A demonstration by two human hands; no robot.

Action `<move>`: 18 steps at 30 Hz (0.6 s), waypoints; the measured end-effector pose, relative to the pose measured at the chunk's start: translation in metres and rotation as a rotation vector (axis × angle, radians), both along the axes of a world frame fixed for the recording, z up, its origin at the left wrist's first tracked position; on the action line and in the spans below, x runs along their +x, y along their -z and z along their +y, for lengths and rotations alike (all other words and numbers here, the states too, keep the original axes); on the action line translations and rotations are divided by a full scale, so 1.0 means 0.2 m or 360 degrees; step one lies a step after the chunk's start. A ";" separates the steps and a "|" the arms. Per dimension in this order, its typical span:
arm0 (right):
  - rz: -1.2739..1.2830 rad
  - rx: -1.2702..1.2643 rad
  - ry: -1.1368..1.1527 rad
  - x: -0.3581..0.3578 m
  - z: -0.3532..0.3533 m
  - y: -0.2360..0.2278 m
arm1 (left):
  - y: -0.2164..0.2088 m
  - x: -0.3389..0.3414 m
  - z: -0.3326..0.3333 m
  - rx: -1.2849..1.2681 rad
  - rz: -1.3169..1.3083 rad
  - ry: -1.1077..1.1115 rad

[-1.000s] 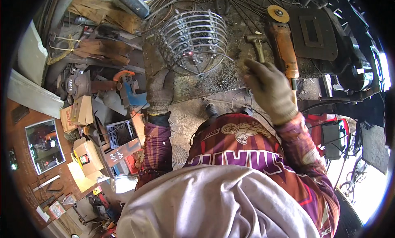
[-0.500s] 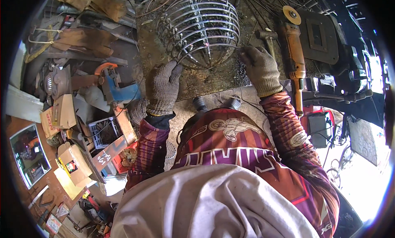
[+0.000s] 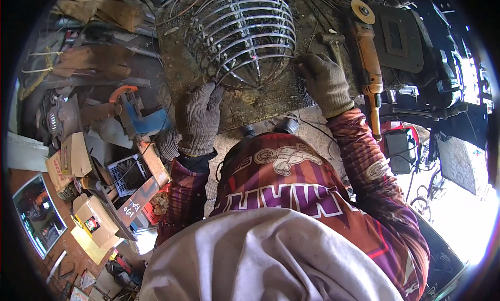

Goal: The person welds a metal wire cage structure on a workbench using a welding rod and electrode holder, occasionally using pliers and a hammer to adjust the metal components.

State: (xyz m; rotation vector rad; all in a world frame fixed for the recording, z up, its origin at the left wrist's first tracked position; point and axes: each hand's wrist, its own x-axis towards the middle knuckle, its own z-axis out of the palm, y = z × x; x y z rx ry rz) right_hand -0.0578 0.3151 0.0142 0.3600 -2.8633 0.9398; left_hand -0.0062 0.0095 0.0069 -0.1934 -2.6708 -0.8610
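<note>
Boxes [image 3: 78,152] stand left of the grimy desk [image 3: 250,107]. The left hand [image 3: 199,116] pinches the metal cage [image 3: 252,43]; for the right hand [image 3: 328,82], palm hidden, I cannot tell the grip.

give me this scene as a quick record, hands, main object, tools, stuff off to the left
left hand: gloved, gripping near left rim of metal cage
right hand: gloved, curled by the cage's right rim, contact unclear
main object: metal cage of curved bars, on dark worktop
tools: hammer and orange angle grinder, both right of the cage
left side: cardboard box, plastic crate
</note>
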 end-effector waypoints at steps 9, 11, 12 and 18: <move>-0.0064 0.0111 -0.0048 -0.04 -0.01 0.00 | 0.01 0.01 -0.02 -0.0033 -0.0069 -0.0024; -0.0070 0.0053 -0.0061 -0.04 -0.01 -0.01 | 0.00 0.02 -0.02 -0.0044 -0.0082 -0.0050; -0.0070 0.0045 -0.0074 -0.04 -0.01 0.00 | 0.00 0.02 -0.01 -0.0047 -0.0096 -0.0065; -0.0016 0.0141 -0.0064 -0.04 -0.01 0.01 | -0.02 0.03 0.02 -0.0077 -0.0143 -0.0136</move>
